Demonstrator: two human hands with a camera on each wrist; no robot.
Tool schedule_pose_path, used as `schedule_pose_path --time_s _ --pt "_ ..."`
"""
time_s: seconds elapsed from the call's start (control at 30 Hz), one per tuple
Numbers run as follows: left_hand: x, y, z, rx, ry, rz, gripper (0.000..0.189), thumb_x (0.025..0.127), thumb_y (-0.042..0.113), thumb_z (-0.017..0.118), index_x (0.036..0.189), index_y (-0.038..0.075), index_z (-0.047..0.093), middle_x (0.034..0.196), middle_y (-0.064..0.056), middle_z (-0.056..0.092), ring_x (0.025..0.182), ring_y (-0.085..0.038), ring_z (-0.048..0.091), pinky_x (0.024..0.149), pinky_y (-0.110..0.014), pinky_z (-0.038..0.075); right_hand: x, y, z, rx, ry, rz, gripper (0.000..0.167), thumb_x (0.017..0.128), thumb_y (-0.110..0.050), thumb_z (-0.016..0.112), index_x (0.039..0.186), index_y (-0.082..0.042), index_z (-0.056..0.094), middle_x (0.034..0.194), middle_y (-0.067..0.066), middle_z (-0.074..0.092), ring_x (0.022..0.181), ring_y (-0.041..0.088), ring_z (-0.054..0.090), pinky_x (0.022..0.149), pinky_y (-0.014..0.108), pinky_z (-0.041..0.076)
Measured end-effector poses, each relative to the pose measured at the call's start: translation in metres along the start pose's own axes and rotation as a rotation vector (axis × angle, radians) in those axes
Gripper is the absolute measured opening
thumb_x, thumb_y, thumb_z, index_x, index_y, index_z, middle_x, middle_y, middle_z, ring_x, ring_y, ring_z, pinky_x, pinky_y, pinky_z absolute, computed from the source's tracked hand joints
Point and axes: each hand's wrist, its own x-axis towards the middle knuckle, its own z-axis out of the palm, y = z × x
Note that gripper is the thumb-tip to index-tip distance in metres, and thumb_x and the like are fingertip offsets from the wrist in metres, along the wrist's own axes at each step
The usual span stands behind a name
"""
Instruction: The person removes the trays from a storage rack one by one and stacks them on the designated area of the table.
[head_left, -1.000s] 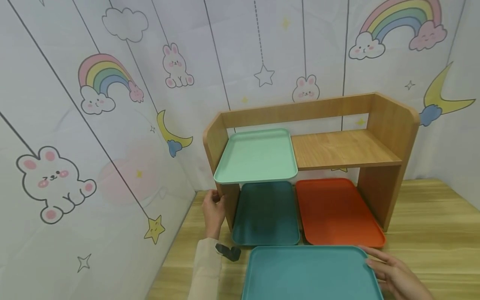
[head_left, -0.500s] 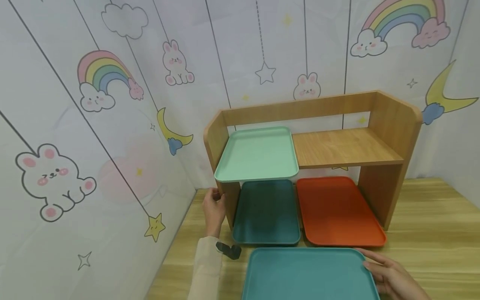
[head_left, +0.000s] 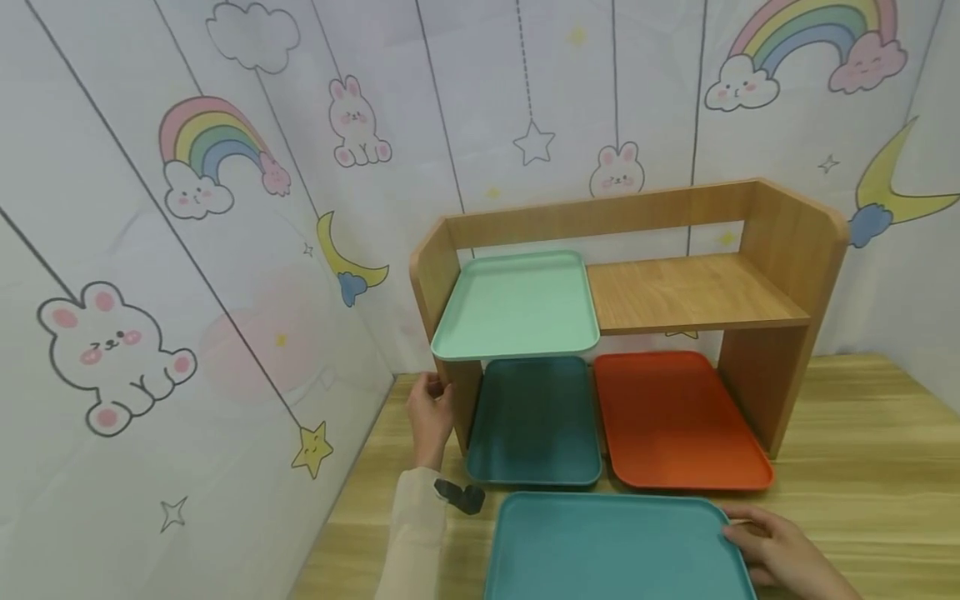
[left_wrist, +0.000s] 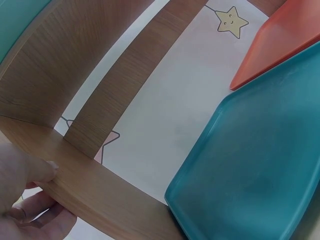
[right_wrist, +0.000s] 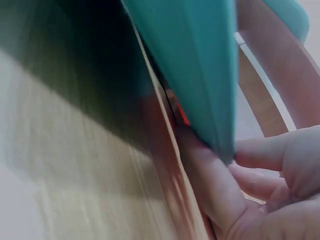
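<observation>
A small wooden desktop shelf (head_left: 675, 300) stands against the wall. My left hand (head_left: 430, 417) grips its left side panel (left_wrist: 115, 195), with the thumb on the inner face and the fingers on the outer one. At the front, my right hand (head_left: 780, 546) holds a blue-green tray (head_left: 618, 542) by its right edge. In the right wrist view that hand's thumb and fingers (right_wrist: 257, 155) pinch the tray's corner (right_wrist: 200, 65), which is raised over the table. The near part of this tray runs out of the head view.
A mint tray (head_left: 517, 304) lies on the shelf's upper board, at the left. Beneath it, a dark teal tray (head_left: 536, 421) and a red tray (head_left: 678, 421) lie side by side. A patterned wall cloth (head_left: 225, 467) borders the wooden table (head_left: 862, 467) on the left.
The front tray and right hand have shifted slightly left in the head view. The left hand keeps its grip on the panel.
</observation>
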Motion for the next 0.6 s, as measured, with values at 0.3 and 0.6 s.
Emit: schedule_pose_path --time_s 0.3,0.6 --pt "0.0031 -0.0012 0.0006 -0.002 -0.011 -0.023 0.010 0.088 0.005 0.065 0.097 0.001 0.061 0.103 -0.020 0.068 0.094 -0.032 0.067 0.080 -0.044 0.055 0.0029 -0.0024 0.0042 -0.187 0.056 -0.027 0.058 0.095 -0.014 0.056 0.133 0.023 0.031 0.109 0.019 0.065 0.093 0.021 0.067 0.075 0.037 0.057" --pt "0.0007 0.0018 0.0002 0.007 -0.006 -0.014 0.009 0.088 0.004 0.064 0.096 0.000 0.061 0.102 -0.020 0.068 0.093 -0.032 0.067 0.080 -0.045 0.055 0.0080 -0.0049 0.0091 -0.346 0.160 -0.036 0.047 0.092 -0.008 0.057 0.126 0.022 0.044 0.106 0.024 0.066 0.086 0.018 0.067 0.068 0.032 0.058"
